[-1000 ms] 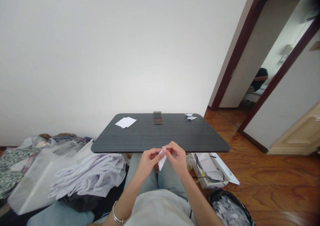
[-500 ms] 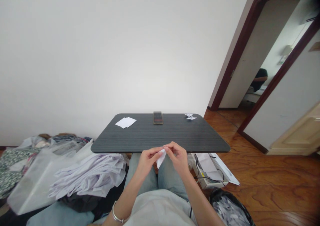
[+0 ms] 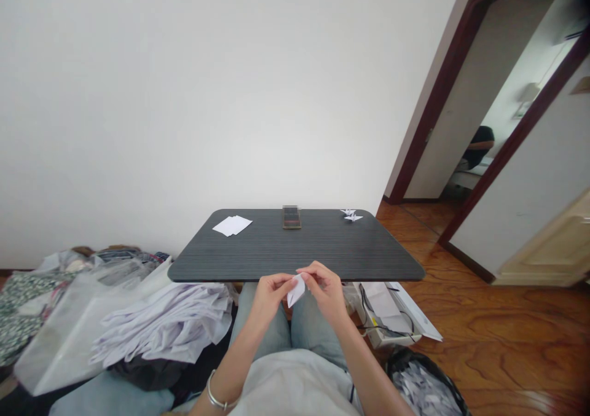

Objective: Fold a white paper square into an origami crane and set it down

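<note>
A small folded white paper (image 3: 295, 291) hangs between my two hands, just in front of the near edge of the dark table (image 3: 258, 253). My left hand (image 3: 268, 294) pinches its left side with fingertips pressed together. On the other side, my right hand (image 3: 325, 290) pinches the paper's top corner. Both hands float above my lap. A silver bracelet circles my left wrist.
On the table lie a few white paper sheets (image 3: 232, 225) at the back left, a dark phone (image 3: 291, 217) at the back middle and small folded paper figures (image 3: 351, 215) at the back right. Piled bags and clothes (image 3: 115, 317) sit left; an open box (image 3: 389, 314) and a doorway stand to the right.
The paper piece looks shorter and more compact now, and its lower tip has risen. Both hands stay almost in the same spot, slightly closer together.
</note>
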A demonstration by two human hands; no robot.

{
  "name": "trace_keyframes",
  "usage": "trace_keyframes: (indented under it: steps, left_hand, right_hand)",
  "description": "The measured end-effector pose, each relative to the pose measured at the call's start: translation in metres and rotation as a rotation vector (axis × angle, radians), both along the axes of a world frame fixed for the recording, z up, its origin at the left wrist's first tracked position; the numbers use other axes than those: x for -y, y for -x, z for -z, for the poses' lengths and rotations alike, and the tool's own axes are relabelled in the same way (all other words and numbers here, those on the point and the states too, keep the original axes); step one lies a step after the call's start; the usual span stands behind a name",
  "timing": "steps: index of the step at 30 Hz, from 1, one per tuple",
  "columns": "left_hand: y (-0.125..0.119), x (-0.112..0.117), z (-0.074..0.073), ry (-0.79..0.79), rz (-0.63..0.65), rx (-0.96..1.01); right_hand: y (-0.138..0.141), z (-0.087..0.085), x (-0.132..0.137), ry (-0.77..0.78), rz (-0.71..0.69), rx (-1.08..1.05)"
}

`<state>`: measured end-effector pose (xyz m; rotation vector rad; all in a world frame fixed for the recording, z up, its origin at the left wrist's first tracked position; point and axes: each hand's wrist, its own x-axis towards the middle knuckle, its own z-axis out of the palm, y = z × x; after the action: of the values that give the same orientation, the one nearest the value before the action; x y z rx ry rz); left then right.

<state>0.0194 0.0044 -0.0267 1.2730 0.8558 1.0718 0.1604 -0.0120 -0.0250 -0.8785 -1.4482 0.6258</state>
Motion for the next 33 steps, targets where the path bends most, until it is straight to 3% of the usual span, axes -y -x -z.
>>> trace_keyframes:
  steps: [13, 18, 26, 33]
  left_hand:
    - [-0.001, 0.003, -0.002, 0.005, 0.05, 0.0]
    - [0.0, 0.002, -0.005, 0.069, 0.041, 0.068]
    - [0.001, 0.002, -0.004, 0.095, -0.136, 0.155]
    - [-0.001, 0.003, -0.003, 0.082, -0.156, 0.153]
  right_hand:
    - [0.002, -0.002, 0.001, -0.056, 0.165, 0.078]
    - [-0.002, 0.004, -0.004, -0.04, 0.079, 0.061]
    - [-0.002, 0.021, -0.015, 0.163, -0.121, -0.152]
    - [0.003, 0.018, -0.012, 0.283, -0.21, -0.32]
